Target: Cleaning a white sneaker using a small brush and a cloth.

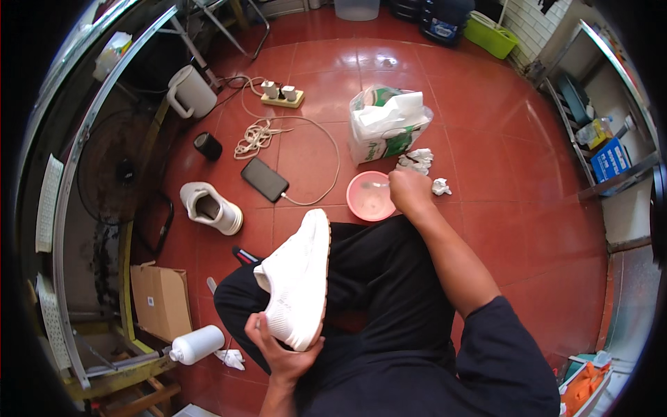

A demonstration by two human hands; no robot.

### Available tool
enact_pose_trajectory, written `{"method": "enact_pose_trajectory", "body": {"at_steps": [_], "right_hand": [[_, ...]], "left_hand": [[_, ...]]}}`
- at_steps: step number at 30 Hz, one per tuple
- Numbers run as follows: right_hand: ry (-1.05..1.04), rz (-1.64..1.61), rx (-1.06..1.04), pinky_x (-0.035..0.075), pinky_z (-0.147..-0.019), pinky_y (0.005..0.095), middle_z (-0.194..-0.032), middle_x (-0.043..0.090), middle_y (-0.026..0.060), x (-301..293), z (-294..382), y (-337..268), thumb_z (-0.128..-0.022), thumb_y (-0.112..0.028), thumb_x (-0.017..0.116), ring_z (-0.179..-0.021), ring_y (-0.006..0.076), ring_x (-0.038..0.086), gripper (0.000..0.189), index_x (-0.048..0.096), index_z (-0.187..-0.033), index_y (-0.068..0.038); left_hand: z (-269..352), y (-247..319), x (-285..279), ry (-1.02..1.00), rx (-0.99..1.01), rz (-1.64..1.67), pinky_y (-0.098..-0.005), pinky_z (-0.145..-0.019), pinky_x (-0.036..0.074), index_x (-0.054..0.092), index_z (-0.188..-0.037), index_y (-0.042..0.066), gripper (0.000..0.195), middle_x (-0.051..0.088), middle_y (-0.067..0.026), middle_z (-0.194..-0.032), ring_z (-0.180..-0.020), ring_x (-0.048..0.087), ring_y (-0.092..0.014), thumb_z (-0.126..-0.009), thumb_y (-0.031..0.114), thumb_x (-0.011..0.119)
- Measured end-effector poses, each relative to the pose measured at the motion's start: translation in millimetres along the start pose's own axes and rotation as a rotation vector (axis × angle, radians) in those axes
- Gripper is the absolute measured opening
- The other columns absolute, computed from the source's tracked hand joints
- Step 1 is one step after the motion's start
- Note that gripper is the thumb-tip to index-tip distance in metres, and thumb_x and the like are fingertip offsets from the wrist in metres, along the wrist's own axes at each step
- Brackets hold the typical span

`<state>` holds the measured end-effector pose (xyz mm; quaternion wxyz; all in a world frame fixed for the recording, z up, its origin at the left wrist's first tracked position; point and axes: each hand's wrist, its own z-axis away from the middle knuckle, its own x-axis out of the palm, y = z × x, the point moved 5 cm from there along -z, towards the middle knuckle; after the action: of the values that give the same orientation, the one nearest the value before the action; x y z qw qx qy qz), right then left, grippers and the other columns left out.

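Note:
My left hand grips the heel end of a white sneaker with a tan outsole. The shoe is tilted on its side above my lap, toe pointing away from me. Over the right rim of a pink plastic bowl, my right hand is closed around a slim brush-like tool. The tool's head reaches into the bowl, which holds cloudy liquid; its handle is mostly hidden by my fist. A second white sneaker rests on the red tiled floor to the left.
Behind the bowl stand a pack of paper tissues and crumpled tissues. A smartphone lies on a cable near a black cylinder and a power strip. Leftward are a white bottle, a cardboard box and a metal-framed rack.

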<state>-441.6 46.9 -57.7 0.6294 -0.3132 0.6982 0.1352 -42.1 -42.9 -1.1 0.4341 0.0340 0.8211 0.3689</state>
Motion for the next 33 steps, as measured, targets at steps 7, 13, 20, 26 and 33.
{"method": "enact_pose_trajectory", "body": {"at_steps": [7,13,20,26,33], "right_hand": [[-0.492,0.170,-0.100,0.049,-0.084,0.0453,-0.106,0.070,0.0143,5.6,-28.3,-33.1,-0.084,-0.018,0.062,-0.103,0.0282,0.066,0.019,0.073,-0.098,-0.013],[0.099,0.190,-0.060,0.043,-0.096,0.0525,-0.109,0.070,0.0073,-55.7,-168.1,35.2,-0.086,-0.017,0.057,-0.115,0.0309,0.059,0.024,0.072,-0.105,-0.018],[-0.008,0.129,0.061,0.036,-0.106,0.0553,-0.116,0.069,0.0082,-55.0,-202.8,51.8,-0.091,-0.019,0.052,-0.122,0.0361,0.054,0.025,0.071,-0.109,-0.019],[-0.257,-1.624,0.037,0.056,-0.072,0.0313,-0.103,0.070,0.0149,-122.6,-175.5,30.8,-0.095,-0.013,0.053,-0.082,0.0189,0.069,0.025,0.062,-0.111,0.002],[-0.306,-0.147,-0.076,0.047,-0.095,0.0435,-0.108,0.067,0.0238,-50.8,-151.0,27.1,-0.089,-0.019,0.055,-0.104,0.0383,0.064,0.030,0.067,-0.112,-0.002]], "left_hand": [[17.4,-36.8,-44.2,0.085,0.032,-0.224,-0.0520,-0.115,0.019,0.015,-0.150,-0.001,0.127,0.024,-0.0259,-0.148,-0.140,0.024,-0.042,-0.057,0.043,0.090],[41.6,-67.4,-40.7,0.108,0.109,-0.322,-0.0624,-0.104,0.029,0.013,-0.150,-0.003,0.121,0.026,-0.0339,-0.141,-0.130,0.031,-0.051,-0.067,0.057,0.078],[46.4,-68.1,-25.4,0.108,0.020,-0.263,-0.0611,-0.102,0.032,0.011,-0.152,0.004,0.125,0.030,-0.0316,-0.137,-0.124,0.035,-0.049,-0.062,0.044,0.088],[31.1,-63.8,-32.3,0.079,0.013,-0.229,-0.0609,-0.098,0.034,0.015,-0.150,0.001,0.124,0.034,-0.0294,-0.131,-0.117,0.040,-0.047,-0.059,0.043,0.089],[30.4,-67.2,-32.2,0.060,0.009,-0.318,-0.0596,-0.098,0.033,0.012,-0.150,0.004,0.123,0.027,-0.0290,-0.128,-0.119,0.036,-0.045,-0.061,0.050,0.084]]}}
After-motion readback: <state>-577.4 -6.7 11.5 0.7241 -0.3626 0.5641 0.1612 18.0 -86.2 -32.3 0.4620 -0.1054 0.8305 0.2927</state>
